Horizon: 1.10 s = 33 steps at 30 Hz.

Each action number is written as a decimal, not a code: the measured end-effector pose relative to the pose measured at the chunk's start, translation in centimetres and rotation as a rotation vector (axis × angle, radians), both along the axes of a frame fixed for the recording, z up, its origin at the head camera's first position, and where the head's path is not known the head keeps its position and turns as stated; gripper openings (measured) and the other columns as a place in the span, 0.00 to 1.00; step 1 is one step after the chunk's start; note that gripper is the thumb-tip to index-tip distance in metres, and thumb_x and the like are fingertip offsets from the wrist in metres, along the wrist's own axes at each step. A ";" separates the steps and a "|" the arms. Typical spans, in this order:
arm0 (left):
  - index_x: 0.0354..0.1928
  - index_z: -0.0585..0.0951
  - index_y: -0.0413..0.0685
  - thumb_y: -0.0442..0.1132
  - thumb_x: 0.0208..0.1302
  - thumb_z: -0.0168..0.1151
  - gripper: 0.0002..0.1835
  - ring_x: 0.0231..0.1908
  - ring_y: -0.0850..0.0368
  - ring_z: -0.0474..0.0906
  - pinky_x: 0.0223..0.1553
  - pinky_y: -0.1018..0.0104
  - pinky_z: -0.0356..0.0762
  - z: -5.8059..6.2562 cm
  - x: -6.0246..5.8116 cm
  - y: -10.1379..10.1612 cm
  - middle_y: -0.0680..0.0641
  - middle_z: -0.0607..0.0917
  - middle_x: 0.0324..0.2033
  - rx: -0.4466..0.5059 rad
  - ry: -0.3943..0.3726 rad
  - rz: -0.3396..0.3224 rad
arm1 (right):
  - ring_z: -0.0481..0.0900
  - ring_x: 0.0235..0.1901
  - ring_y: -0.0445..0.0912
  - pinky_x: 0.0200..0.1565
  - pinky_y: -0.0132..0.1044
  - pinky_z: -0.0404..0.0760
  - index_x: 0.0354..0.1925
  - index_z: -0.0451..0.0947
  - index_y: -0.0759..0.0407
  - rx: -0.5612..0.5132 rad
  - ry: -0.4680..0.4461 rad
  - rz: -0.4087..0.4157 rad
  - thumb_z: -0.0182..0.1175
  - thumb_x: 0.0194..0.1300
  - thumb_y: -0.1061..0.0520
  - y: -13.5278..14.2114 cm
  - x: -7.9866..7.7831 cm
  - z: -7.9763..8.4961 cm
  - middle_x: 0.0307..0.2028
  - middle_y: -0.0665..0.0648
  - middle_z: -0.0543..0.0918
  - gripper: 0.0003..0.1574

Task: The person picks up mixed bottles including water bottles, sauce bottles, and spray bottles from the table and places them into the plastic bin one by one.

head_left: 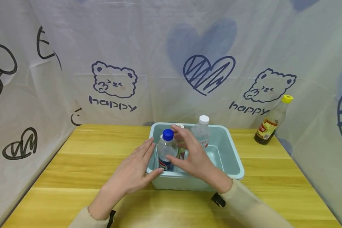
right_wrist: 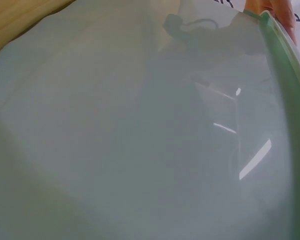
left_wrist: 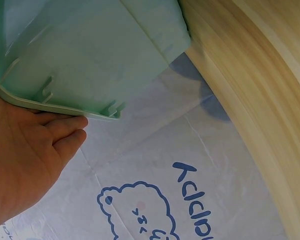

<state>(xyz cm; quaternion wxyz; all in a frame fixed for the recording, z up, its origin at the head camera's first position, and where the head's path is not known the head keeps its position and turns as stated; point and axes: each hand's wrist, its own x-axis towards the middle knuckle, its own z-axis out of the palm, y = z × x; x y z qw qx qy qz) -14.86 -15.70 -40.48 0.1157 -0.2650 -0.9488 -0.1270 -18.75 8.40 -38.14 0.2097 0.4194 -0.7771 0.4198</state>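
Note:
A light green plastic bin (head_left: 228,152) holds several bottles. At its left end a clear bottle with a blue cap (head_left: 167,148) stands upright, a dark blue and red label low on it. My right hand (head_left: 195,155) reaches over the bin beside this bottle, thumb overlapping its right side and fingertips beside the cap, with a wide gap between thumb and fingers. My left hand (head_left: 134,171) rests along the bin's left rim, fingers extended; in the left wrist view its fingers (left_wrist: 65,130) lie against the rim's outside. A white-capped clear bottle (head_left: 201,131) stands behind my right hand.
Another bottle with a whitish cap (head_left: 179,125) is partly hidden by my right hand. On the wooden table (head_left: 97,158), back right, stands a yellow-capped sauce bottle (head_left: 269,125). Printed cloth (head_left: 156,63) hangs behind and at both sides.

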 end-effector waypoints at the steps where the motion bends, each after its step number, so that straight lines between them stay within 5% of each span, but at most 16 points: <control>1: 0.81 0.57 0.36 0.72 0.74 0.45 0.51 0.80 0.42 0.51 0.77 0.47 0.59 0.0 0.0 0.0 0.39 0.51 0.82 0.000 0.002 0.000 | 0.82 0.58 0.55 0.53 0.42 0.88 0.78 0.57 0.59 -0.012 -0.007 0.002 0.78 0.56 0.65 0.0 0.0 0.0 0.66 0.62 0.74 0.59; 14: 0.80 0.58 0.36 0.72 0.74 0.46 0.51 0.80 0.42 0.51 0.77 0.46 0.59 -0.1 0.2 0.1 0.39 0.52 0.82 0.005 -0.009 0.005 | 0.81 0.61 0.63 0.52 0.55 0.87 0.78 0.58 0.61 -0.240 -0.027 -0.082 0.74 0.57 0.71 1.5 0.6 0.3 0.70 0.64 0.73 0.57; 28: 0.80 0.56 0.36 0.71 0.74 0.48 0.51 0.80 0.41 0.52 0.77 0.47 0.58 0.0 0.0 0.2 0.39 0.51 0.82 0.017 -0.011 0.010 | 0.79 0.63 0.61 0.59 0.42 0.84 0.76 0.65 0.64 -0.328 0.050 -0.200 0.69 0.59 0.76 5.1 0.9 1.0 0.72 0.64 0.72 0.48; 33: 0.80 0.56 0.36 0.71 0.74 0.47 0.51 0.80 0.42 0.51 0.78 0.47 0.58 0.0 0.1 0.2 0.38 0.51 0.82 0.011 -0.005 0.008 | 0.79 0.65 0.56 0.60 0.37 0.83 0.77 0.65 0.60 -0.315 0.048 -0.281 0.69 0.60 0.76 7.1 1.2 1.1 0.74 0.57 0.71 0.50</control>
